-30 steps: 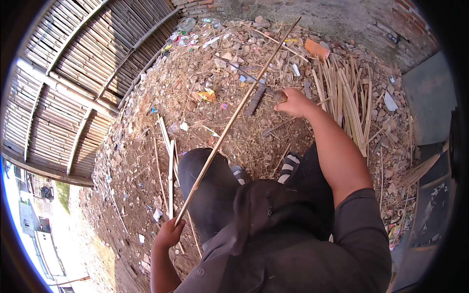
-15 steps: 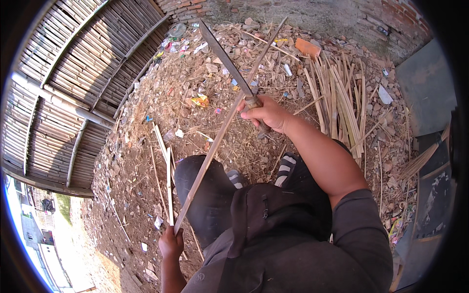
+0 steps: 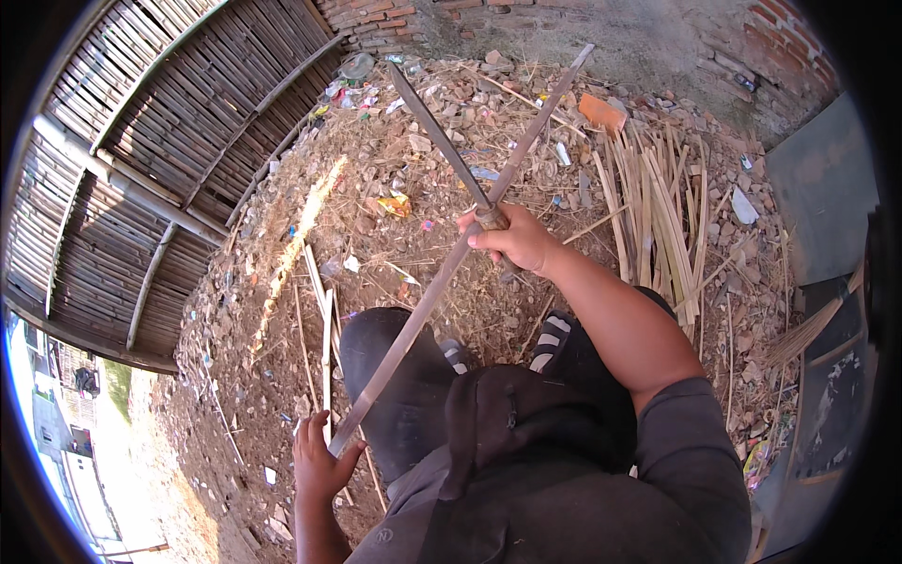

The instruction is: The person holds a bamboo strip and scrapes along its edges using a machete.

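My right hand point(image 3: 515, 240) is closed around the wooden handle of a machete point(image 3: 438, 137), whose long dark blade points up and to the left. A long flat bamboo strip point(image 3: 402, 344) runs slantwise from the lower left to the upper right, crossing the machete near its handle. My right thumb lies against the strip there. At the strip's near end, my left hand point(image 3: 320, 461) has its fingers spread apart, with the end lying between thumb and fingers. Both tools are held above the ground, in front of my knees.
A pile of split bamboo strips point(image 3: 658, 211) lies on the right, beside an orange tile piece point(image 3: 601, 114). A few pale strips point(image 3: 326, 324) lie left of my knee. Rubble and litter cover the ground. A bamboo slat wall point(image 3: 178, 122) stands left, a brick wall point(image 3: 564, 28) ahead.
My left fingers have opened from their grip on the strip's end. The strip has turned to show a broader face, and its crossing with the machete sits nearer my right hand.
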`<action>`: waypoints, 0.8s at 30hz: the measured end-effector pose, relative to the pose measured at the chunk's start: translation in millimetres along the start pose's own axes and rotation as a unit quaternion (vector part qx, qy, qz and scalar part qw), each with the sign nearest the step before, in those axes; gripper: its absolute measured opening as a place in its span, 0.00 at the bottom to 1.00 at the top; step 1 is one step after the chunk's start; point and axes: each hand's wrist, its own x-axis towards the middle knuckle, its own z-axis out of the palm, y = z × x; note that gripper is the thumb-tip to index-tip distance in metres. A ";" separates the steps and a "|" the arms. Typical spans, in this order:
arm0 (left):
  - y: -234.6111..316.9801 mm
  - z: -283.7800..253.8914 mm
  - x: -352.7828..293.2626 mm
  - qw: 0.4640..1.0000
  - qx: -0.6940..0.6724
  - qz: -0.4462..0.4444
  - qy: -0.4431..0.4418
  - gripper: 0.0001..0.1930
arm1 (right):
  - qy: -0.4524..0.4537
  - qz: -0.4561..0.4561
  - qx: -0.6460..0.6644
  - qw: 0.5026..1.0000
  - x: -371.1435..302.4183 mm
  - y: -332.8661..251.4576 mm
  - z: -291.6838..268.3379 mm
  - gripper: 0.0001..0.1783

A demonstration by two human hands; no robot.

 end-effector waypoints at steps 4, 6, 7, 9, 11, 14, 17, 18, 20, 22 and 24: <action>22.2 23.5 25.7 0.999 -0.049 -0.009 -0.019 0.28 | -0.019 -0.014 -0.055 0.998 -10.2 -10.6 7.8 0.19; 25.2 34.0 26.5 0.999 -0.041 0.013 0.001 0.22 | -0.023 -0.025 -0.072 0.997 -12.9 -9.5 6.2 0.20; 21.4 40.7 25.7 0.999 -0.027 0.038 0.019 0.20 | -0.021 -0.028 -0.074 0.997 -11.7 -11.2 2.6 0.20; 21.3 42.7 23.5 0.999 -0.035 0.017 0.006 0.17 | 0.007 -0.063 -0.230 0.971 -14.3 -10.1 -5.8 0.24; 21.4 40.2 23.7 0.999 -0.039 -0.010 -0.011 0.16 | 0.024 -0.115 -0.237 0.964 -11.4 0.6 -18.1 0.24; 24.2 26.8 29.3 0.994 -0.085 -0.022 -0.057 0.15 | 0.042 -0.049 -0.448 0.892 -21.0 -31.7 -15.9 0.23; 25.4 14.8 39.6 0.977 -0.135 -0.069 -0.148 0.19 | 0.000 -0.113 -0.528 0.841 -24.8 -19.1 -6.7 0.21; 22.9 16.5 41.3 0.973 -0.135 -0.081 -0.168 0.21 | -0.014 -0.109 -0.544 0.832 -27.1 -17.0 2.1 0.19; 20.4 20.7 41.2 0.968 -0.135 -0.100 -0.189 0.25 | -0.054 -0.094 -0.558 0.823 -27.3 -16.0 19.2 0.18; 15.2 23.1 41.9 0.965 -0.149 -0.103 -0.192 0.25 | -0.101 -0.089 -0.574 0.808 -26.6 -14.3 30.0 0.13; 9.1 27.8 37.9 0.961 -0.167 -0.111 -0.193 0.26 | -0.096 -0.093 -0.563 0.816 -19.8 3.3 18.1 0.12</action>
